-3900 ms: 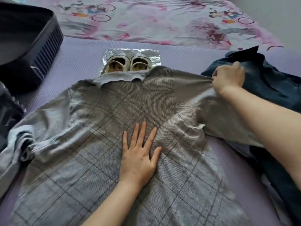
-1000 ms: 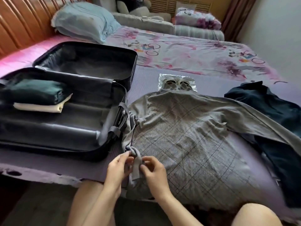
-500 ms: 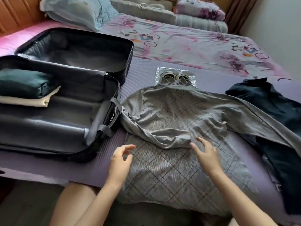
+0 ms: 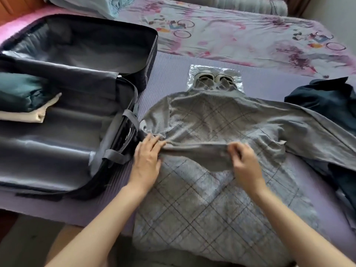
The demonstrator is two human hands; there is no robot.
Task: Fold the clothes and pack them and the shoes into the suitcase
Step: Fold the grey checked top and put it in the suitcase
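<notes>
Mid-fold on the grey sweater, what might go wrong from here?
The grey sweater has its collar over the bagged shoes; folding may drag them.
Its spread sleeve drapes across the dark garment, which may get pulled along.
The hem hangs past the mat edge; tugging the folded sleeve, pinched by the right hand, might slide it off.

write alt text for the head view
Left hand rests on a grey checked sweater on a purple mat; right hand pinches its folded-over sleeve. An open suitcase lies beside it, shoes beyond the collar.
</notes>
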